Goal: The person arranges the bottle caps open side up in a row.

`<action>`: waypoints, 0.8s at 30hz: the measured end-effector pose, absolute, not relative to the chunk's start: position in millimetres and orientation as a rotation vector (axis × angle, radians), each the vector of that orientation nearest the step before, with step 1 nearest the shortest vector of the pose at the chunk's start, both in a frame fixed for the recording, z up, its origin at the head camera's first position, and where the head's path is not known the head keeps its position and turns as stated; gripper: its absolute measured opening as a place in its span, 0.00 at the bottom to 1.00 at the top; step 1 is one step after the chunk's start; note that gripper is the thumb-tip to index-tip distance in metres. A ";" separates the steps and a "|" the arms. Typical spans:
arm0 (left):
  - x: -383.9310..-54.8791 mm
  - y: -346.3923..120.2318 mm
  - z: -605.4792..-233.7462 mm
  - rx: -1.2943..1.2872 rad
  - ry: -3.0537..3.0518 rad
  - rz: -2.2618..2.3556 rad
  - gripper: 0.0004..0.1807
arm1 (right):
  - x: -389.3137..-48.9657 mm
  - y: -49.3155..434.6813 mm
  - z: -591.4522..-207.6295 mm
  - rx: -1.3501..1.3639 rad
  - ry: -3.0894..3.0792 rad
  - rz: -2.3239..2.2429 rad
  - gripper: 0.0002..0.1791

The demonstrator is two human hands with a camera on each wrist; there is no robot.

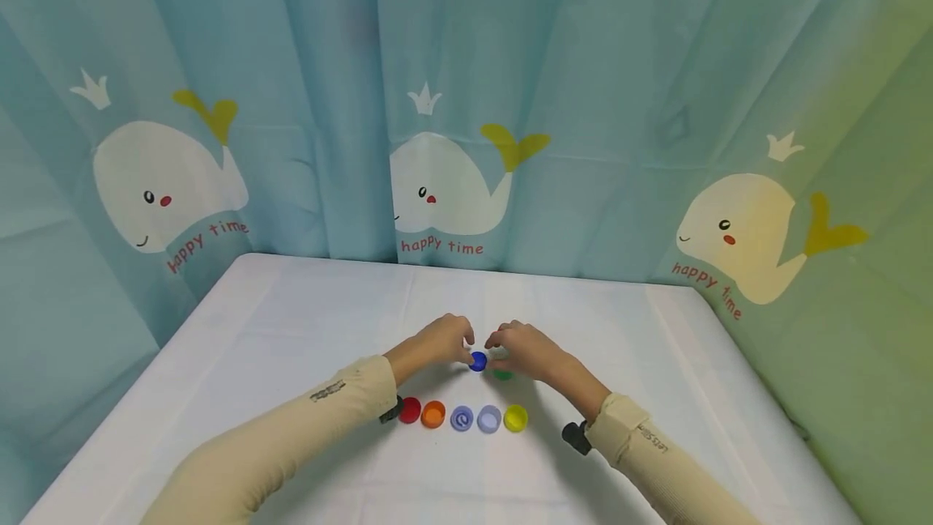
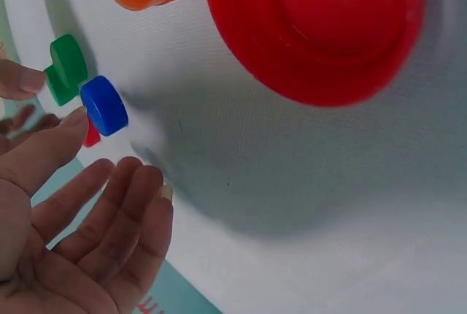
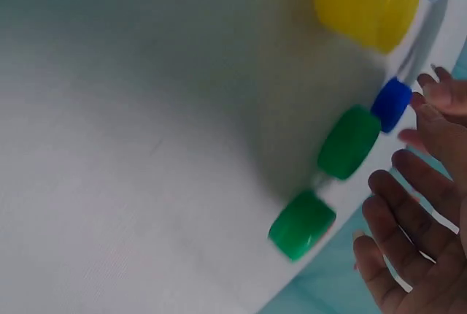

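A round blue cap (image 1: 477,361) lies on the table between the two hands. My left hand (image 1: 446,340) is beside it, its thumb tip right at the cap's edge and the other fingers loosely spread, as the left wrist view shows. From the other side my right hand (image 1: 530,349) hovers with relaxed, parted fingers and holds nothing. Under it sits a green cap (image 1: 503,375), partly covered in the head view. The right wrist view shows this green cap (image 3: 349,142) and a second green cap (image 3: 302,224) near the right fingers. A bit of red (image 2: 92,136) peeks out behind the blue cap.
Closer to the body stands a row: a red cap (image 1: 411,410), an orange cap (image 1: 433,414), two pale lilac caps (image 1: 489,419) and a yellow cap (image 1: 516,418). They sit on a white table (image 1: 350,476). Behind it hangs a blue curtain (image 1: 612,63) with whale prints.
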State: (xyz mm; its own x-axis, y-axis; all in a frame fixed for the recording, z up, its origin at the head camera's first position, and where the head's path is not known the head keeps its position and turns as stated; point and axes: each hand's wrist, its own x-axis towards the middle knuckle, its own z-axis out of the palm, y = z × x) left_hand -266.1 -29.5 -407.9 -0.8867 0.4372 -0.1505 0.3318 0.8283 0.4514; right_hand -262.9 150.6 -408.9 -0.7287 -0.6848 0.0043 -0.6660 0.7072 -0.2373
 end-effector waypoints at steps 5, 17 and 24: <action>-266.2 -27.9 -410.2 0.675 2.777 0.587 0.15 | -266.4 138.1 -417.2 -1.194 2.846 -0.285 0.17; -268.6 -29.8 -416.1 0.717 2.724 0.586 0.13 | -268.3 133.7 -425.0 -1.314 2.919 -0.193 0.13; -269.8 -34.2 -418.9 0.842 2.668 0.732 0.08 | -265.9 137.5 -424.7 -1.232 2.948 -0.254 0.13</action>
State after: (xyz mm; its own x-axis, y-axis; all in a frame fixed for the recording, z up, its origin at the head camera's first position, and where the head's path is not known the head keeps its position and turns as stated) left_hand -269.8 -34.2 -418.9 -0.8020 0.5915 -0.0827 0.4666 0.7070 0.5314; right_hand -265.9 137.5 -424.7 -0.7028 -0.7014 0.1192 -0.7114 0.6922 -0.1215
